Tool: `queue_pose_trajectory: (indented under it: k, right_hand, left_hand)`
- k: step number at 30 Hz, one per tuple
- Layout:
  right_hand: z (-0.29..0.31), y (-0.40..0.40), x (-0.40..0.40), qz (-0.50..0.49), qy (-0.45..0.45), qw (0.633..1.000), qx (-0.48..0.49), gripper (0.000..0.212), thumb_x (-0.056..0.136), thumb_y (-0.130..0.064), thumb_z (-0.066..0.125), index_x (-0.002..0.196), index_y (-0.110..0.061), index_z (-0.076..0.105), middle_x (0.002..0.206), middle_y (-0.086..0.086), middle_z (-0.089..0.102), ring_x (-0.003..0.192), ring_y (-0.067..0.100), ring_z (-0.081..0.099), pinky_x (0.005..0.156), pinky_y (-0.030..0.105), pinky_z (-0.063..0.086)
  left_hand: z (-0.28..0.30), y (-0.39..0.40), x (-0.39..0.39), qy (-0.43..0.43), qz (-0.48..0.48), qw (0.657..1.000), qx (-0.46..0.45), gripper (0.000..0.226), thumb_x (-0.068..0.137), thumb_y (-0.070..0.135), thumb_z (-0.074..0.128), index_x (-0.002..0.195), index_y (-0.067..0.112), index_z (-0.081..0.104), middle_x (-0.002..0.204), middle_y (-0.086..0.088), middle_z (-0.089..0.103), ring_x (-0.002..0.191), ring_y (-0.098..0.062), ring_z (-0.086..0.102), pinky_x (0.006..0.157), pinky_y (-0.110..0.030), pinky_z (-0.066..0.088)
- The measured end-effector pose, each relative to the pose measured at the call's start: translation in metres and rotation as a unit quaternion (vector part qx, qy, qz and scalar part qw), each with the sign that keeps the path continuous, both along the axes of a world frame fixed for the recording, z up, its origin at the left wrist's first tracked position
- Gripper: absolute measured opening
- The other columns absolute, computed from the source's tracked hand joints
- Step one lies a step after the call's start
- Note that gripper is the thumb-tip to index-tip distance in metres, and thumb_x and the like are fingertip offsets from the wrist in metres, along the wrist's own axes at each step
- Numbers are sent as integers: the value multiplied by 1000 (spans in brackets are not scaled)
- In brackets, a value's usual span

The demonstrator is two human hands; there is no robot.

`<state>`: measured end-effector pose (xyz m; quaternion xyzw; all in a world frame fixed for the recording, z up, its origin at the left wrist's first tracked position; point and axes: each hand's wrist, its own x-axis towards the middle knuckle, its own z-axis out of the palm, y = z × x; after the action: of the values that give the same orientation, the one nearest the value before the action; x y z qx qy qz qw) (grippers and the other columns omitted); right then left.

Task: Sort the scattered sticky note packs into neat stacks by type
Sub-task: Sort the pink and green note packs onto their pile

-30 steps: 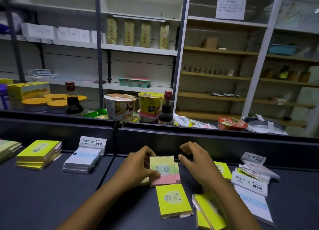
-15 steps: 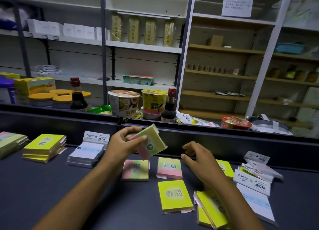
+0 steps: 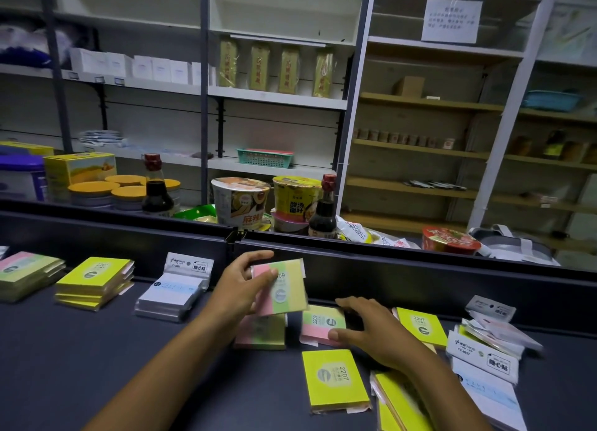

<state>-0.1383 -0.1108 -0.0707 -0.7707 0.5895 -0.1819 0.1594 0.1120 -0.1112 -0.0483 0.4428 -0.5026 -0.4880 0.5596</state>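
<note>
Pink-green-yellow striped pack (image 3: 280, 287) is lifted off the dark counter (image 3: 97, 366), pinched by the left hand (image 3: 239, 288) with thumb on its face and fingers curled over the top edge; directly under those fingers lies a second striped pack (image 3: 261, 332) flat on the counter. Right hand (image 3: 368, 330) spreads wide, palm down, fingertips and thumb touching a third striped pack (image 3: 319, 325), not clearly gripping it. Toward the wrist from the right thumb sits a yellow 2207 pack (image 3: 334, 379); well left of the left-hand fingers stand a white stack (image 3: 171, 293), a yellow stack (image 3: 93, 283) and a striped stack (image 3: 27, 273), with loose white packs (image 3: 484, 353) beyond the right hand.
</note>
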Motion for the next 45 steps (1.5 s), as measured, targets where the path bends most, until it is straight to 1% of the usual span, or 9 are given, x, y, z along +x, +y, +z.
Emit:
queue_pose_trajectory:
  k: [3,7,13,17,22,27,34,40,45]
  right_hand:
    - [1,1,2,3,-25,1000,-18,73,83,-41,75,145,-27,40,134,-9,47,122,9,47,98,23,46]
    - [4,2,6,10,-64,997,-52,73,74,-35,84,137,-29,47,119,-14,42,105,5,51,78,15,47]
    - [10,2,6,-12,-128,985,-116,30,82,-19,78,101,-31,59,105,-14,52,93,2,57,74,17,53]
    - [10,-1,3,-38,-226,964,-136,25,84,-6,72,89,-29,61,93,-11,67,84,-4,63,63,14,51]
    - [12,3,7,-84,-389,914,-85,19,86,0,69,94,-16,63,93,3,72,89,19,71,77,40,61]
    - [15,30,22,-77,-511,854,-65,17,88,6,65,101,-3,59,95,15,73,77,13,74,60,17,55]
    - [15,81,70,-73,-578,808,-89,24,89,1,66,108,-9,57,100,14,70,84,22,74,66,21,58]
    - [-3,124,137,-74,-608,782,-119,34,86,12,63,109,-13,54,100,22,68,82,24,75,64,24,59]
    - [-7,147,196,-58,-599,787,-134,36,86,16,60,107,-13,56,102,21,66,82,18,75,65,25,59]
  left_hand:
    - [1,1,-1,-4,-7,1000,24,35,94,-2,56,123,18,55,107,-15,72,95,-28,71,92,-54,51]
    - [1,2,-2,-8,1,999,34,48,88,-20,46,126,10,48,114,-20,67,104,-33,67,93,-54,53]
    - [-3,0,1,30,29,999,14,46,85,-24,44,122,2,46,104,-16,70,99,-33,68,91,-56,53]
    - [-5,2,4,64,38,997,-20,45,86,-19,51,123,8,53,98,-8,76,96,-25,72,88,-47,57]
    - [-1,12,6,61,48,994,-74,49,90,-7,57,126,25,61,113,-9,72,106,-21,69,85,-37,58]
    - [0,32,17,116,84,986,-85,49,90,-5,60,127,29,57,105,-8,75,94,-20,73,67,-25,59]
    - [-12,88,51,170,139,969,-114,25,88,1,66,97,24,65,94,-8,76,86,-22,75,62,-26,58]
    - [-23,123,111,152,130,971,-127,25,88,3,66,100,22,74,98,-1,77,86,-10,74,62,-17,56]
    - [-23,148,175,102,91,980,-143,33,87,2,67,111,25,73,109,1,75,102,-13,71,74,-19,57]
